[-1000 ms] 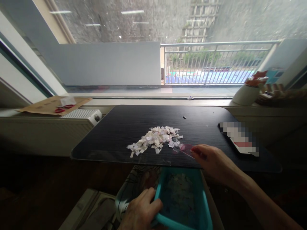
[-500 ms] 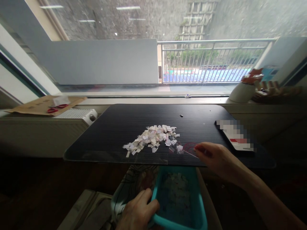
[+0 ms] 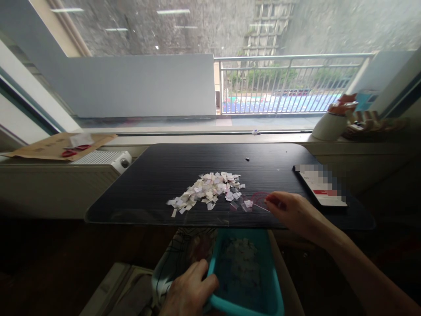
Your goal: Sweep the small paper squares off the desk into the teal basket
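My left hand is closed on the near left rim of a teal plastic bin, with the thumb over the edge. The bin sits below the table's front edge and has many small pale pieces inside. My right hand is above the table's front right part, its fingers pinched on a thin clear plastic piece with a pinkish-red curved print. A few small paper bits lie at the left end of that clear piece. Left of it is a heap of small white paper pieces.
The heap lies on a dark table. A phone, its screen partly pixelated, rests at the right. Red-handled scissors lie on brown paper over a radiator. A pale vase stands on the windowsill.
The view has shifted slightly. My right hand has risen a little, still pinching the clear piece. My left hand keeps its grip on the bin, and the heap looks the same.
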